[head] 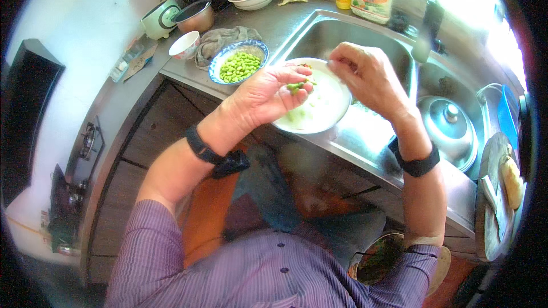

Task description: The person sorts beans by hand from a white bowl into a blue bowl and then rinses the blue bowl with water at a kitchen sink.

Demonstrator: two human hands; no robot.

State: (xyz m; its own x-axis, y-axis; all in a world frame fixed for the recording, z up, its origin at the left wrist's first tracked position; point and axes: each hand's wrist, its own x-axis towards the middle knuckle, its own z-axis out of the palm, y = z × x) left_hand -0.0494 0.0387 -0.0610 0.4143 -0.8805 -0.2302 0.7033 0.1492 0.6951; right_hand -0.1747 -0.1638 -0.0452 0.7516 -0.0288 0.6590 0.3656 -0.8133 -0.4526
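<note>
My left hand (278, 94) is turned palm up with curled fingers around several green beans (296, 87), beside a small reddish bit at the fingertips. Below it lies a white bowl (319, 126) with pale green pieces inside, at the sink's front edge. My right hand (364, 72) is raised over the bowl's right side, its thumb and fingers drawn together; whether something small is between them is hidden. To the left, a blue-and-white patterned bowl (212, 65) holds shelled green beans (239, 67).
A double steel sink (355, 30) lies behind the bowl, with a metal lid (449, 130) in its right basin. At right, a round cutting board (488, 222) bears a knife (498, 209). A grey cloth (227, 38), a small bowl (185, 46) and stacked bowls (252, 0) stand at left.
</note>
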